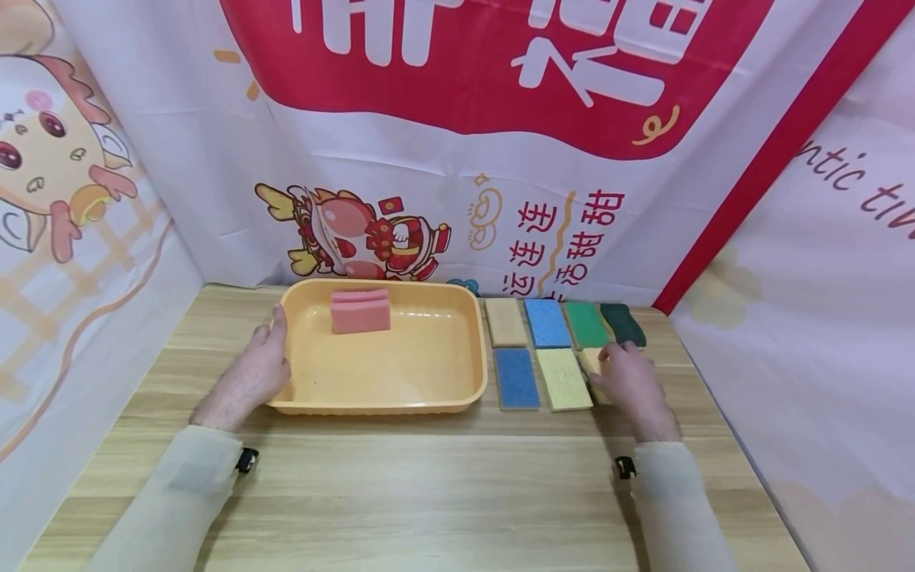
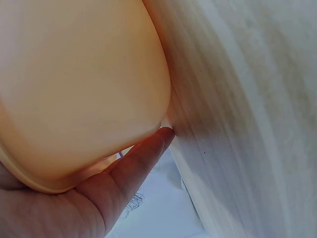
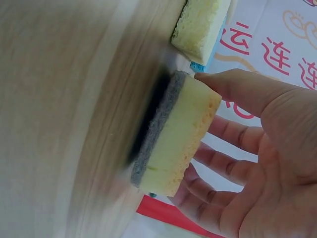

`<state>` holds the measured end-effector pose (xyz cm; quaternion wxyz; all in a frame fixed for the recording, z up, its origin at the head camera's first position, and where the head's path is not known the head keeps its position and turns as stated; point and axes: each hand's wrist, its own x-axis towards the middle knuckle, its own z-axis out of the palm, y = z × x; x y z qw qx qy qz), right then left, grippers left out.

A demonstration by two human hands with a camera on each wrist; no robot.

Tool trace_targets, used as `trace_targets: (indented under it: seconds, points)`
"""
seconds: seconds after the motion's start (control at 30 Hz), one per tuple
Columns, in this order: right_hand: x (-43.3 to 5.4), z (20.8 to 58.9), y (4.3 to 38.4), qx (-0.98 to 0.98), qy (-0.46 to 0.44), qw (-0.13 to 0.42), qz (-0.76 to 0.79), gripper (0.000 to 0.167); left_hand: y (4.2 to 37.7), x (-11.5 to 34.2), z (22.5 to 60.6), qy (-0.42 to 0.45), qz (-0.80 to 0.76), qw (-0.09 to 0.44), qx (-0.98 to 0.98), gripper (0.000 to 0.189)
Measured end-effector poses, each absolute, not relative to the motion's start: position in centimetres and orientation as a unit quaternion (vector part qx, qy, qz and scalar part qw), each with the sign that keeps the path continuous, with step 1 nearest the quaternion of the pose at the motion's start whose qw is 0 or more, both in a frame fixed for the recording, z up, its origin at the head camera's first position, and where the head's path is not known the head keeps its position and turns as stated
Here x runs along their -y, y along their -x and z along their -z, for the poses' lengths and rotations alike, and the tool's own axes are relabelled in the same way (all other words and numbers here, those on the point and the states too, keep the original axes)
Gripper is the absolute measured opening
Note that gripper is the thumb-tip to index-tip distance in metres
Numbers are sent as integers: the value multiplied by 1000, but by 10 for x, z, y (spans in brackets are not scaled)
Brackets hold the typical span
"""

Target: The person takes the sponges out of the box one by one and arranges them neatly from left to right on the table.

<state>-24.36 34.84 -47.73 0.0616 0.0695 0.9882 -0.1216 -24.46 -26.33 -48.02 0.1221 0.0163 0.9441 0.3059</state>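
Note:
A yellow-orange plastic tray (image 1: 386,373) stands on the table with a folded-looking pink sponge (image 1: 360,312) inside, near its back wall. My left hand (image 1: 260,361) grips the tray's left side; in the left wrist view its fingers run along the outer wall under the rim. At the right, my right hand (image 1: 632,385) pinches a yellow sponge with a grey scouring layer (image 3: 173,136) between thumb and fingers. That sponge is tilted, and in the head view the hand covers much of it. Beside it lies a pale yellow sponge (image 1: 565,380).
Right of the tray lie a dark blue sponge (image 1: 517,379), a beige one (image 1: 506,322), a light blue one (image 1: 548,323), a green one (image 1: 588,325) and a dark green one (image 1: 623,324). A printed cloth (image 1: 429,159) hangs behind the wood-grain table (image 1: 429,492).

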Motion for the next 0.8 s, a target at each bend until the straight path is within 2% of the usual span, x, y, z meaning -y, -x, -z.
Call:
trace_targets:
  seconds: [0.33, 0.6, 0.8]
  points:
    - [-344, 470, 243, -989, -68, 78, 108, 52, 245, 262, 480, -10, -300, 130, -945, 94]
    - [-324, 451, 245, -992, -34, 48, 111, 57, 246, 263, 480, -1, -304, 139, -943, 98]
    - [-301, 442, 247, -991, -16, 29, 127, 55, 246, 263, 481, -17, -294, 119, -948, 102]
